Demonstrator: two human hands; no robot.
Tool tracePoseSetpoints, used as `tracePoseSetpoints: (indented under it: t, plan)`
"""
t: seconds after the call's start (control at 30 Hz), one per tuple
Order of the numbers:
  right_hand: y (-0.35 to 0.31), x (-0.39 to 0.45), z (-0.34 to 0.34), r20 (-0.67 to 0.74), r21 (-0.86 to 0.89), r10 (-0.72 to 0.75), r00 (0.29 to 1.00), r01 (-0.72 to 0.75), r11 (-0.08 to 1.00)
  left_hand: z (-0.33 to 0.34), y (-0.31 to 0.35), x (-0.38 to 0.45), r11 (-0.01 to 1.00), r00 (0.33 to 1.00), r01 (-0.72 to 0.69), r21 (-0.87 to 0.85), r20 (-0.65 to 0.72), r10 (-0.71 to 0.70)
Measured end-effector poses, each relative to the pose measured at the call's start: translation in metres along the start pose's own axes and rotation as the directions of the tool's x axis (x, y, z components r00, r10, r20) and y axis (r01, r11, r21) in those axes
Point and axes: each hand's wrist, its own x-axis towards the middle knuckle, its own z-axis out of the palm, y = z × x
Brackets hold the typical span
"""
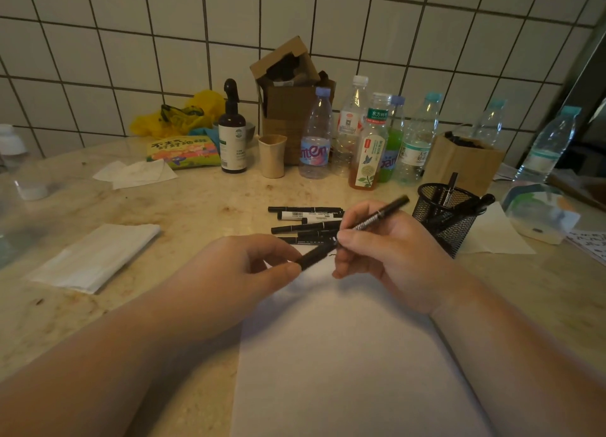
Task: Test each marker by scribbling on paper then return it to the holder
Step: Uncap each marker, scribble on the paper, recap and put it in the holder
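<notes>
A lived-in home corner, likely a kitchen or dining nook, is being suggested. A white tiled wall (131,49) is being seen behind a stained marble tabletop (183,207). Household clutter is being kept along the wall: plastic bottles (316,138), a spray bottle (232,131), a snack packet (183,153), a cup (272,156), cardboard boxes (288,102), a yellow bag (177,115) and tissues (137,174).

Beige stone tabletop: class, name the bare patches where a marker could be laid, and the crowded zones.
Bare: between the folded white cloth and the loose black markers; also ahead of the dark spray bottle. Crowded: the plastic bottles, and the black mesh holder beside the right hand.
</notes>
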Motion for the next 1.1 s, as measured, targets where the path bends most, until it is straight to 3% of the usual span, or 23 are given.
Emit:
tracePoseSetpoints:
  t: [0.27,0.33,0.47,0.57,0.63,0.67,0.73,0.8,0.87,0.93,1.1]
  plan:
    - [-0.001,-0.006,0.008,0.215,0.047,-0.032,0.976,0.023,0.999,0.002,0.001,-0.003,0.995,0.995,-0.092,0.032,0.047,0.090]
    - [-0.002,-0.006,0.007,0.231,0.040,-0.029,0.972,0.021,0.999,0.001,-0.002,-0.004,0.994,0.985,-0.087,-0.060,0.141,0.095]
    - [-0.006,-0.007,0.006,0.330,0.062,-0.044,0.943,0.025,0.998,-0.004,-0.004,-0.006,0.879,0.852,0.031,-0.476,0.473,0.226]
    - [-0.007,-0.008,0.005,0.322,0.094,-0.121,0.939,0.096,0.991,-0.011,-0.010,-0.005,0.848,0.764,0.067,-0.526,0.574,0.296]
    - [-0.012,-0.008,-0.004,0.218,0.160,-0.212,0.953,0.179,0.971,-0.020,-0.017,-0.006,0.871,0.757,0.063,-0.487,0.592,0.276]
    - [-0.015,-0.006,-0.012,0.126,0.198,-0.248,0.960,0.221,0.955,-0.023,-0.021,-0.005,0.885,0.799,0.063,-0.461,0.554,0.232]
    - [-0.017,-0.003,-0.025,-0.139,0.199,-0.236,0.962,0.261,0.945,-0.024,-0.023,-0.002,0.909,0.925,0.047,-0.414,0.362,0.117]
    - [-0.012,0.002,-0.027,-0.355,0.137,-0.110,0.928,0.168,0.976,-0.017,-0.020,0.003,0.936,0.988,0.020,-0.351,0.150,0.035]
    - [-0.003,0.007,-0.020,-0.423,0.070,0.018,0.906,0.012,0.998,-0.008,-0.014,0.006,0.957,0.999,0.006,-0.292,0.053,0.010]
    - [0.005,0.010,-0.018,-0.477,-0.037,0.093,0.874,-0.126,0.991,-0.003,-0.009,0.005,0.969,0.999,0.014,-0.245,0.045,-0.003]
    - [0.014,0.016,-0.023,-0.601,-0.264,0.076,0.796,-0.288,0.921,-0.002,-0.008,-0.002,0.998,0.999,-0.015,-0.061,0.040,0.017]
